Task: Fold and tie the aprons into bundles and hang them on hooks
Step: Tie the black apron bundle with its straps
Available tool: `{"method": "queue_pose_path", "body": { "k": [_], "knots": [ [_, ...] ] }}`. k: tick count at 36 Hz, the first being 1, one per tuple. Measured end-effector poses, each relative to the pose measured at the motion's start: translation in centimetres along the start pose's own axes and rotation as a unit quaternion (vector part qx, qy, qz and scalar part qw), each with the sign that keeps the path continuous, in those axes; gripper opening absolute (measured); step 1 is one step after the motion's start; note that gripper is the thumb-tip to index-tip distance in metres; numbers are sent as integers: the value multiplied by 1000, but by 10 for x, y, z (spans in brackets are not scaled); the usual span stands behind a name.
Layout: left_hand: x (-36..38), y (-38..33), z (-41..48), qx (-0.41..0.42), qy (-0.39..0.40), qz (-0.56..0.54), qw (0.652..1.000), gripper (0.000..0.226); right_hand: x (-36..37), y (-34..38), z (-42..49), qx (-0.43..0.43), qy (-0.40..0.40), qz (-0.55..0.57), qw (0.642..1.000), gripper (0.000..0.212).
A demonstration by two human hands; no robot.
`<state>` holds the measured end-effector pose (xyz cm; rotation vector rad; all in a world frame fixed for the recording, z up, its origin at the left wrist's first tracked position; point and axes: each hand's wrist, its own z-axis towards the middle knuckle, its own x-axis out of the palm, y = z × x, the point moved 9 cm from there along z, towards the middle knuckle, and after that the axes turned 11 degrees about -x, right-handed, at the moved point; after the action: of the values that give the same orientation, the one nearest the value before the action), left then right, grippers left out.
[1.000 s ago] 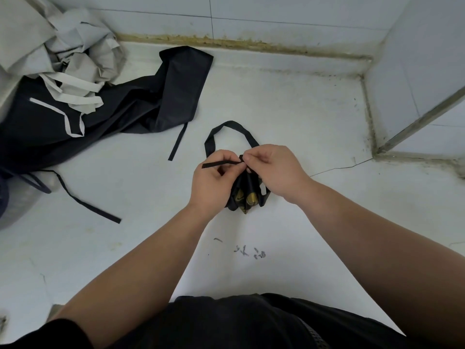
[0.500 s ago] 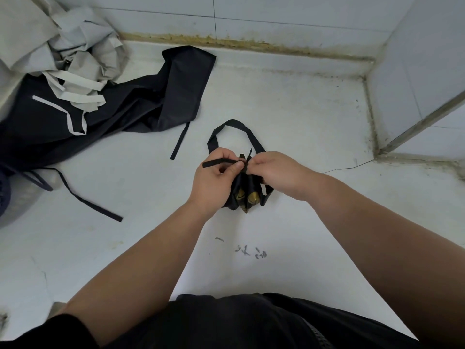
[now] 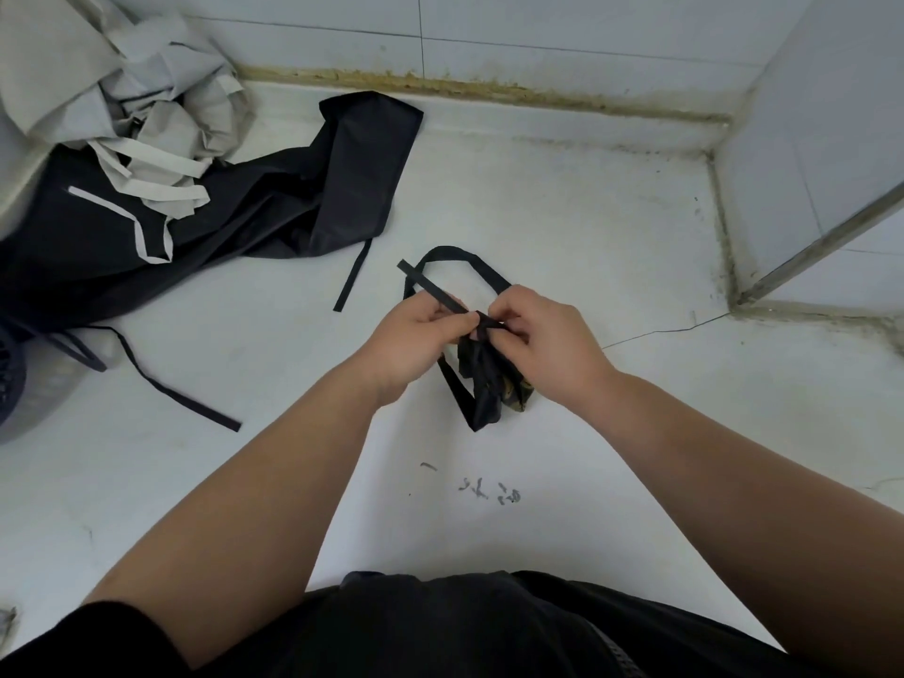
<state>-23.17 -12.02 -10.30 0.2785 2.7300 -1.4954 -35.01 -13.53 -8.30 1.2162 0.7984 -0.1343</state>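
Note:
A small folded black apron bundle [image 3: 489, 384] with gold print lies on the white floor in the middle. Its neck loop [image 3: 455, 254] arcs away from me behind my hands. My left hand [image 3: 416, 340] pinches a black tie strap [image 3: 430, 291] whose free end sticks up to the far left. My right hand [image 3: 543, 340] pinches the strap at the knot on top of the bundle, and its fingers hide part of the knot. The two hands touch over the bundle.
A loose black apron [image 3: 235, 217] sprawls at the left with straps trailing over the floor. A crumpled grey apron [image 3: 146, 110] lies on it at the far left. Tiled walls [image 3: 538, 26] close the back and right. Small dark scraps [image 3: 484, 491] lie near me.
The strap's free end has swung from pointing left to pointing up and to the far left. The bundle has shifted to the right under my right hand, and a strap loop now hangs below my left hand.

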Motion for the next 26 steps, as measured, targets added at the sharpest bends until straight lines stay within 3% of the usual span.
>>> {"method": "queue_pose_path", "body": {
  "k": [7, 18, 26],
  "knots": [
    [1, 2, -3, 1, -17, -26, 1000, 15, -1, 9, 3, -108, 17, -125, 986, 9],
    [-2, 5, 3, -62, 3, 8, 998, 16, 1, 25, -5, -164, 27, -124, 978, 35],
    [2, 4, -3, -49, 13, -9, 999, 10, 4, 38, -4, -185, 37, -128, 974, 20]
  ]
}}
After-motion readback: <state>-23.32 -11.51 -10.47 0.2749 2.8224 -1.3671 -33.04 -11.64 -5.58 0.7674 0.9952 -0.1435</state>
